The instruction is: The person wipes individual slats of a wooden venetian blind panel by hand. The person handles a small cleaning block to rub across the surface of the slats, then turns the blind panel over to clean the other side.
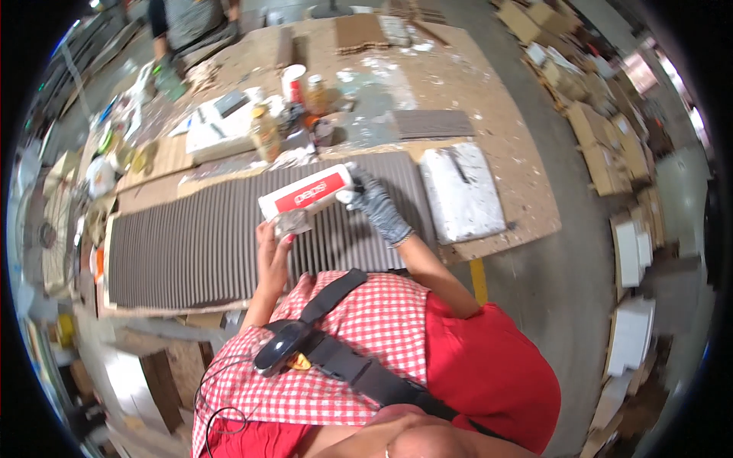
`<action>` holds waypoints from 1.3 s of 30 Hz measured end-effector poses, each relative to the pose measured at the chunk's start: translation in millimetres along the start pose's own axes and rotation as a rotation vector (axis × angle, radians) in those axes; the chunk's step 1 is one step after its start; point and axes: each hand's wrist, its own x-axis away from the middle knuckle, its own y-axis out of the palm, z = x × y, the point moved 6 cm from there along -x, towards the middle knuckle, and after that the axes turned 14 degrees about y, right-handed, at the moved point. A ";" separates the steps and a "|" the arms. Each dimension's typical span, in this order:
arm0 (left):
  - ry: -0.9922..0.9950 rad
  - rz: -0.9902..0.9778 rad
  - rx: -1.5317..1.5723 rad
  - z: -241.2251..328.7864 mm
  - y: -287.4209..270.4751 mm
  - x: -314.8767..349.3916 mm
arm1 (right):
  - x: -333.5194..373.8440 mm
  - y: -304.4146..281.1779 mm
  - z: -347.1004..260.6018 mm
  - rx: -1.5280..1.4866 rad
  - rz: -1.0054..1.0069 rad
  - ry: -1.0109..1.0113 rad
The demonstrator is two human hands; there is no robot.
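Observation:
A white cylinder-shaped container (307, 190) with a red label lies on its side above a grey-brown ribbed panel (191, 237). My right hand (377, 206), in a grey knit glove, is closed round the container's right end. Bare and held just below its left end, my left hand (271, 256) pinches a small flat greyish piece (292, 223). That piece overlaps the container's lower left edge; whether they touch I cannot tell. The ribbed panel lies along the near side of the worktable (527, 175).
Right of the panel lies a paint-stained white board (462, 198), with a flat grey-brown strip (434, 124) behind it. Bottles, including a yellowish one (265, 133), and a white foam block (221, 133) stand farther back. Cardboard boxes (599, 149) line the floor at right. A person (195, 23) is at far left.

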 end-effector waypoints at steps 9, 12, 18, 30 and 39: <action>0.106 0.022 -0.211 1.5 -75.4 -1.7 | -50.9 42.3 -7.1 -0.226 0.016 0.139; 0.074 0.100 -0.485 5.2 -124.5 -11.3 | -97.2 -5.0 -44.6 -0.161 0.257 -0.013; 0.022 0.487 -0.484 -22.2 -236.9 11.8 | -189.1 -40.8 -44.5 0.494 0.639 -0.194; 0.147 0.340 -0.801 -66.3 -256.4 2.2 | -217.1 13.1 -30.6 1.044 0.571 -0.080; 0.241 0.326 -0.758 -42.3 -273.4 -14.5 | -213.2 43.7 -45.8 1.306 0.774 -0.147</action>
